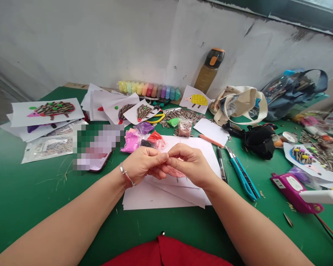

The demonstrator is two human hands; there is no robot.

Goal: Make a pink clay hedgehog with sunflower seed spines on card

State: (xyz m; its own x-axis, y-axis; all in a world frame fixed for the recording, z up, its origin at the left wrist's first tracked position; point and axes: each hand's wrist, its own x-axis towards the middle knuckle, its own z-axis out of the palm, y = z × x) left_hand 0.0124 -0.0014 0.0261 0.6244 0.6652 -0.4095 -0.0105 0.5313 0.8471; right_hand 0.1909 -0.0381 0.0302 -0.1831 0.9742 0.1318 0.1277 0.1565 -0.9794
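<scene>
My left hand (148, 164) and my right hand (187, 162) meet above white paper (163, 199) at the middle of the table. The thumb and fingers of each are pinched together, tips touching; anything between them is too small or hidden to make out. Beneath my fingers a pink shape (174, 171) shows on the paper, partly covered. Just beyond my hands are bags of pink clay (131, 140), purple clay (144, 128), red clay (156, 139) and brown clay (184, 128). A silver bracelet circles my left wrist.
Hedgehog pictures (54, 111) and a phone (101, 164) lie left. Seeds (183, 114), a clay row (150, 91) and a bottle (209, 70) are behind. A black pen (222, 164), blue cutter (242, 175), magenta glue gun (294, 190) and bags (291, 92) occupy the right.
</scene>
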